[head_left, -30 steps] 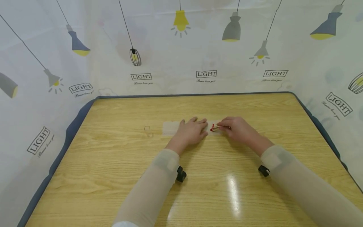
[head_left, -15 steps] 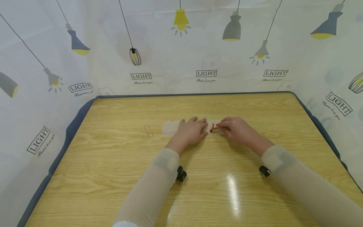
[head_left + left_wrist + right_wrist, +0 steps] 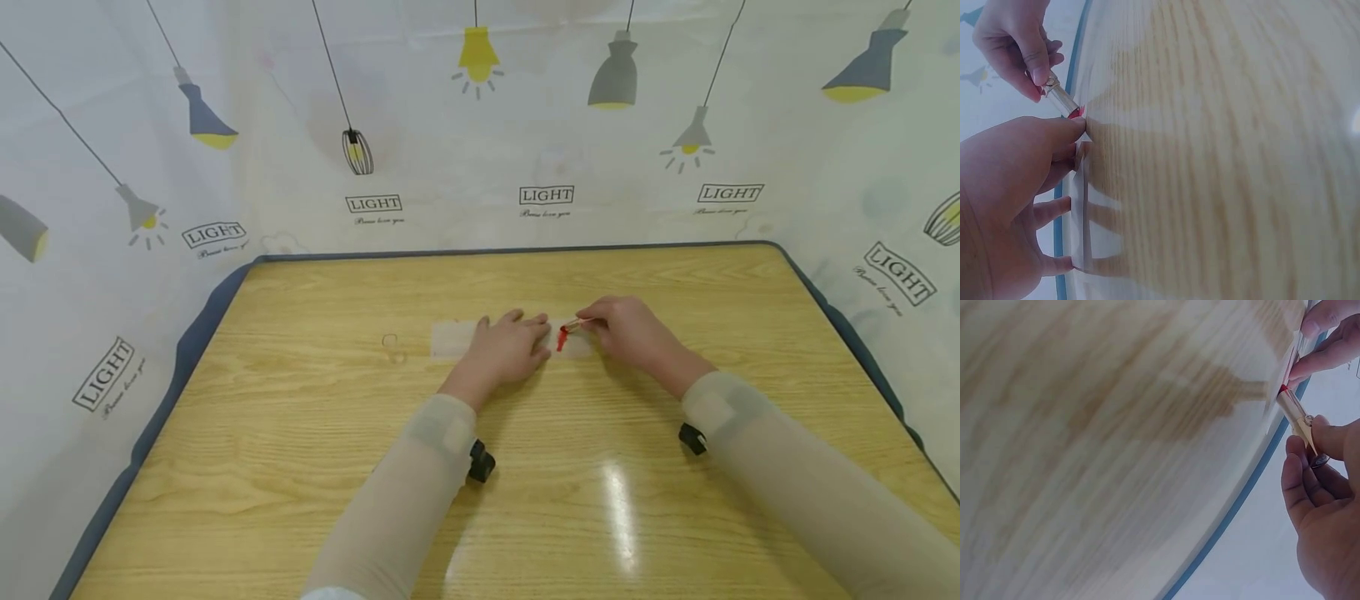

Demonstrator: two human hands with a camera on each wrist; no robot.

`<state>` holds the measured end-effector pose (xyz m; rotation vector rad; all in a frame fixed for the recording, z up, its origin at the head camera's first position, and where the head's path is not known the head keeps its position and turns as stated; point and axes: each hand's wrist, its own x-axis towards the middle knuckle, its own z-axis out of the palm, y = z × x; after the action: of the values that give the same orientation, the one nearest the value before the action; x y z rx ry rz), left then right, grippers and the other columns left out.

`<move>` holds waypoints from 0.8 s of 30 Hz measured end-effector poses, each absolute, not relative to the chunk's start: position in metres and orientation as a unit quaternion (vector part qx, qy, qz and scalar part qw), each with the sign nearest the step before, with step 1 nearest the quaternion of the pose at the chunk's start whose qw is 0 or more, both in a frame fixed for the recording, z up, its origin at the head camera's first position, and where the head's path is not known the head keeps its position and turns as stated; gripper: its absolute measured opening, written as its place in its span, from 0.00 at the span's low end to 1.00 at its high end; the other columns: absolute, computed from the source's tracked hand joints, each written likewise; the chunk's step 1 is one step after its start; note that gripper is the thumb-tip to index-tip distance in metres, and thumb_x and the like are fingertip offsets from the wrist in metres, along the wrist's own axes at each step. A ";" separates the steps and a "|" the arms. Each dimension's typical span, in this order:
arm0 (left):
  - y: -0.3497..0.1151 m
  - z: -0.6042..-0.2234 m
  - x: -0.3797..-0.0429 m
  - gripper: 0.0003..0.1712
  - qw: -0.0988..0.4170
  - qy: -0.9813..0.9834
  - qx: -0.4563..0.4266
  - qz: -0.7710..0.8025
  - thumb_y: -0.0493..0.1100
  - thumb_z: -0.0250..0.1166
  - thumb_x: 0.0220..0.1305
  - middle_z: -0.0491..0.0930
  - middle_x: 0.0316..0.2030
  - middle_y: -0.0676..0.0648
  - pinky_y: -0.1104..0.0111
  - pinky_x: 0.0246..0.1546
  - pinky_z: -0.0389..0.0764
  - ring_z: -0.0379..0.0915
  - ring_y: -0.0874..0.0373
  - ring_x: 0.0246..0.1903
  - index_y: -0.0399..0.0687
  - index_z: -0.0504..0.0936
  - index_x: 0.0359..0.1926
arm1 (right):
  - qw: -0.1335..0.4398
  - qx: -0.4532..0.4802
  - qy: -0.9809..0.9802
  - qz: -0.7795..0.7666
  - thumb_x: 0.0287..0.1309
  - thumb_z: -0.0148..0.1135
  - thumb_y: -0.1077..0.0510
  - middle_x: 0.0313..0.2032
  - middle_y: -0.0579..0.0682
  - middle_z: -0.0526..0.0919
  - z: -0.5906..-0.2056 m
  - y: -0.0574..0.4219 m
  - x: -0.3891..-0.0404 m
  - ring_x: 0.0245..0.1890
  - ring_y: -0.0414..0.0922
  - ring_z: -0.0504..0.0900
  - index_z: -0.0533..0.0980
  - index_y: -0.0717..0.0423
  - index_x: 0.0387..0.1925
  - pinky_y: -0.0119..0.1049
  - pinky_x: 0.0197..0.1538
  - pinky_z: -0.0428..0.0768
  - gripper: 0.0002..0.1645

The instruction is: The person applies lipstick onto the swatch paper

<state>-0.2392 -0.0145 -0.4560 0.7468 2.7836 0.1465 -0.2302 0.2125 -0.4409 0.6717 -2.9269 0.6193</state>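
Note:
A white strip of paper [image 3: 452,340] lies flat on the wooden table. My left hand [image 3: 507,350] rests on its middle with the fingers spread, pressing it down. Between thumb and fingers my right hand [image 3: 626,332] pinches a lipstick [image 3: 574,325], held at a slant over the strip's right part. In the right wrist view the lipstick [image 3: 1295,417] shows a gold metallic tube and a red tip at the paper. Just below that tip, a short thick red smear [image 3: 561,341] marks the paper. The left hand covers the strip's middle.
A small clear piece with a ring-like outline [image 3: 393,348] lies left of the paper. The table [image 3: 375,467] reaches to a patterned curtain [image 3: 450,150] at the back and both sides. Black wrist cameras [image 3: 482,461] hang under the sleeves.
My right hand has moved slightly away from me, carrying the lipstick tip from the bottom of the red mark to its top. The mark looks thicker. My left hand has stayed put.

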 end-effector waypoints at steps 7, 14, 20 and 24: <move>-0.013 -0.456 -0.239 0.34 0.120 0.958 0.257 0.050 0.64 0.51 0.83 0.56 0.84 0.62 0.32 0.80 0.54 0.49 0.51 0.85 0.66 0.63 0.82 | 0.026 0.207 -0.956 0.204 0.73 0.66 0.62 0.52 0.63 0.91 -0.439 0.216 -0.232 0.53 0.60 0.90 0.85 0.65 0.57 0.56 0.58 0.87 0.16; -0.011 -0.455 -0.240 0.33 0.108 0.959 0.261 0.026 0.65 0.52 0.82 0.59 0.83 0.63 0.26 0.79 0.43 0.52 0.51 0.84 0.67 0.65 0.81 | 0.041 0.204 -0.955 0.213 0.74 0.65 0.61 0.53 0.62 0.90 -0.440 0.219 -0.230 0.52 0.58 0.90 0.85 0.63 0.58 0.54 0.55 0.88 0.17; -0.013 -0.456 -0.242 0.33 0.113 0.958 0.262 0.026 0.65 0.50 0.82 0.56 0.84 0.63 0.26 0.79 0.43 0.51 0.53 0.84 0.66 0.64 0.82 | 0.050 0.203 -0.954 0.216 0.75 0.64 0.61 0.53 0.61 0.90 -0.438 0.221 -0.229 0.50 0.57 0.90 0.85 0.62 0.59 0.53 0.52 0.89 0.17; -0.017 -0.453 -0.246 0.33 0.105 0.958 0.265 0.036 0.63 0.51 0.83 0.55 0.84 0.61 0.27 0.78 0.49 0.53 0.53 0.84 0.65 0.64 0.82 | 0.055 0.211 -0.951 0.220 0.74 0.65 0.61 0.52 0.61 0.90 -0.435 0.220 -0.231 0.50 0.57 0.90 0.85 0.63 0.59 0.54 0.52 0.89 0.17</move>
<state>-0.2455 -0.0173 -0.4526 0.7810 2.8240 0.1060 -0.2306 0.2199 -0.4349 0.6394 -2.8872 0.6666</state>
